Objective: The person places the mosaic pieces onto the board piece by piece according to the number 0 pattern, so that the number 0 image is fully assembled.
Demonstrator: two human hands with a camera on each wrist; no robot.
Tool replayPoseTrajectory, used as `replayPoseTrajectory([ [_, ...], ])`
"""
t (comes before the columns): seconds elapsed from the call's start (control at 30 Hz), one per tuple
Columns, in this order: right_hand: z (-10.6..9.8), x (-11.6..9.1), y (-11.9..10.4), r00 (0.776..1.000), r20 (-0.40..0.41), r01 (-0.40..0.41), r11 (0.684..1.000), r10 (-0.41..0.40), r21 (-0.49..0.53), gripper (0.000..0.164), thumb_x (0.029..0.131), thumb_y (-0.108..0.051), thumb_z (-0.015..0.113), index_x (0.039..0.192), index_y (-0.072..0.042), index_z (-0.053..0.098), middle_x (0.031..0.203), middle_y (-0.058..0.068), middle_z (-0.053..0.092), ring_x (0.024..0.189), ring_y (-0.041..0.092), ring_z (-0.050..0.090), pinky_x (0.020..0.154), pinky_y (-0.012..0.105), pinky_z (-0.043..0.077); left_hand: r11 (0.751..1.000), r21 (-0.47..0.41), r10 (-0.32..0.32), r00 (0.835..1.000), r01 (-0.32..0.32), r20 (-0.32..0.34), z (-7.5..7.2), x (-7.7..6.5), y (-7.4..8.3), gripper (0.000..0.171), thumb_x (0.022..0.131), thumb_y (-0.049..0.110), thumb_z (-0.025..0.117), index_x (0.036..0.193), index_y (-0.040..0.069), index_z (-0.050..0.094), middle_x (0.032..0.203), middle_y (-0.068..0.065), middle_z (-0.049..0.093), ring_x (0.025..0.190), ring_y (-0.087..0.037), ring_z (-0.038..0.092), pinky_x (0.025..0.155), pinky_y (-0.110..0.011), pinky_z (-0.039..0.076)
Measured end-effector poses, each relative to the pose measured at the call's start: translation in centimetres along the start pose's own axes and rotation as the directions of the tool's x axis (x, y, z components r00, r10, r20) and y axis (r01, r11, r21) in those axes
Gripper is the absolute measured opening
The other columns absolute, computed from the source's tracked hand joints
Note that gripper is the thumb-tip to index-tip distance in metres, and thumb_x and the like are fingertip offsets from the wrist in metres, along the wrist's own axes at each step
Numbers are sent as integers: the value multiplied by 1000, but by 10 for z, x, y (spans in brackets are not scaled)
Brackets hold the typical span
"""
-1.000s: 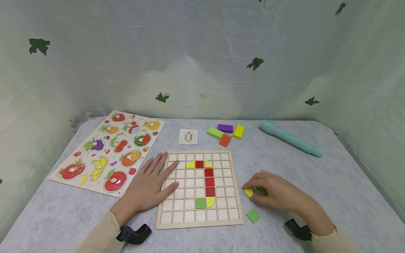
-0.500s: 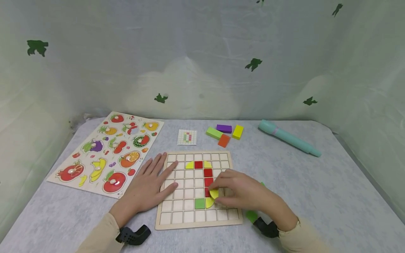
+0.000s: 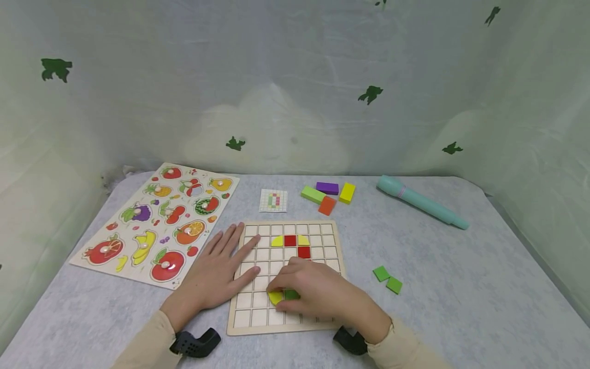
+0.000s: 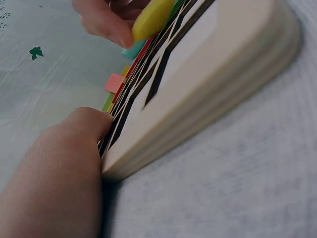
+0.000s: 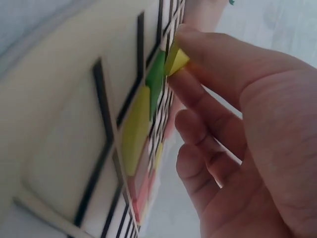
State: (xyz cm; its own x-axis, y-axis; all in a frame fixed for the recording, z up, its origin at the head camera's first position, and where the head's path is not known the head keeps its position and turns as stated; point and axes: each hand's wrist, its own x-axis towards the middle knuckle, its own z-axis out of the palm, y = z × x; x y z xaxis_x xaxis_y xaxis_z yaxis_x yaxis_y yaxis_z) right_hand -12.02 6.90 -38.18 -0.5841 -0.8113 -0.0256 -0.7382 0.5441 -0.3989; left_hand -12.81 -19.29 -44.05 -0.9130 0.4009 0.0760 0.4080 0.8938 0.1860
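Observation:
A yellow quarter-round tile (image 3: 275,298) is pinched between the thumb and index finger of my right hand (image 3: 318,289), over the lower middle of the wooden grid board (image 3: 249,331). In the right wrist view this yellow tile (image 5: 176,59) is tilted beside a green square tile (image 5: 156,82) set in the grid. My left hand (image 3: 218,269) lies with straight, spread fingers across the board's left edge. Red tiles (image 3: 303,252) and yellow rounded tiles (image 3: 277,241) sit in the upper cells. My right hand hides the lower red tiles in the head view.
Two loose green tiles (image 3: 394,285) lie right of the board. Behind it are a small pattern card (image 3: 273,200) and several coloured blocks (image 3: 313,194). A fruit puzzle board (image 3: 156,225) lies at left, a teal tapered tube (image 3: 421,201) at back right.
My right hand has carried the yellow tile leftward from the table beside the board to over the grid's lower middle. Both loose green tiles are now uncovered. The left hand has stayed put.

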Motion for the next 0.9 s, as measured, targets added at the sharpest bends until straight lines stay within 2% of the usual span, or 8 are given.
replayPoseTrajectory([
  [0.2, 2, -1, 0, 1000, 4, 2, 999, -2, -48, 28, 95, -37, 75, 122, -28, 76, 114, -18, 72, 109, 5, 60, 95, 21, 53, 1000, -5, 2, 1000, -2, -4, 0, 0, 0, 74, 102, 66, 42, 164, 27, 29, 173, -13, 14, 160, -34, 11, 130, -54, 10],
  [0.53, 0, -5, 0, 999, 41, 9, 999, -7, -47, 34, 98, -38, 72, 131, -29, 72, 120, -14, 69, 112, 6, 59, 98, 24, 53, 1000, -2, -10, 1000, 10, 8, 0, -1, -1, 75, 102, 66, 41, 165, 27, 29, 173, -13, 13, 160, -35, 12, 129, -55, 10],
  [0.7, -8, -19, 3, 1000, 13, -19, 1000, 19, -9, 35, 97, -33, 74, 131, -29, 72, 121, -15, 70, 112, 6, 59, 96, 24, 53, 1000, -2, -12, 1000, 12, 4, 1, -1, 0, 75, 102, 67, 41, 165, 27, 29, 173, -13, 13, 160, -35, 11, 129, -55, 11],
  [0.9, -16, -45, 21, 997, -33, -64, 997, 65, 36, 33, 96, -31, 75, 128, -27, 73, 120, -16, 70, 112, 6, 58, 95, 26, 54, 1000, 5, -7, 1000, 7, -2, 1, 0, 0, 76, 102, 67, 41, 164, 26, 30, 173, -13, 14, 160, -35, 12, 129, -55, 11],
])
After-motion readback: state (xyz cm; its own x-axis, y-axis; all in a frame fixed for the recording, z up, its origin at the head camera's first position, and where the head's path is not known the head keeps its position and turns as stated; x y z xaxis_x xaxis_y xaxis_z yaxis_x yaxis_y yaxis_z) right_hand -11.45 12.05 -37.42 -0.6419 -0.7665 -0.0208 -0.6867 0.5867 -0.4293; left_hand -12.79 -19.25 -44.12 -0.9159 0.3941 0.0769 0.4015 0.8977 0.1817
